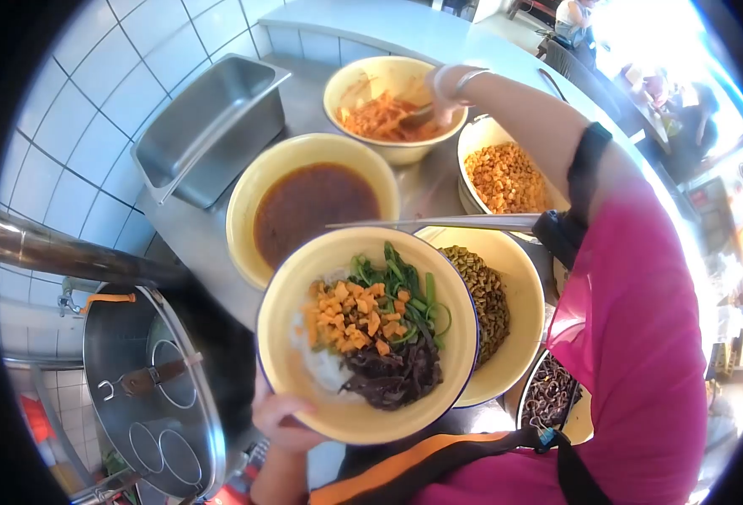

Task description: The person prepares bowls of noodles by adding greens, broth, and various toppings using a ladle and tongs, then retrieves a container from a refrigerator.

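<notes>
My left hand (286, 425) grips the lower left rim of a cream enamel bowl (317, 421). White noodles (325, 370), diced orange topping (356, 316), green leafy vegetables (405, 290) and dark shredded topping (395, 370) lie in it. My right hand (449, 91) reaches over the far right rim of another cream bowl (370, 74), its fingers closed on what looks like a metal spoon (418, 118). The spoon's end sits in orange shreds (380, 116); the fingers are partly blurred.
A bowl of brown broth (317, 206) stands behind the held bowl. To the right are containers of diced orange food (506, 177), chopped green food (479, 295) and dark pieces (548, 391). A steel pan (212, 126) and deep pot (148, 396) stand left.
</notes>
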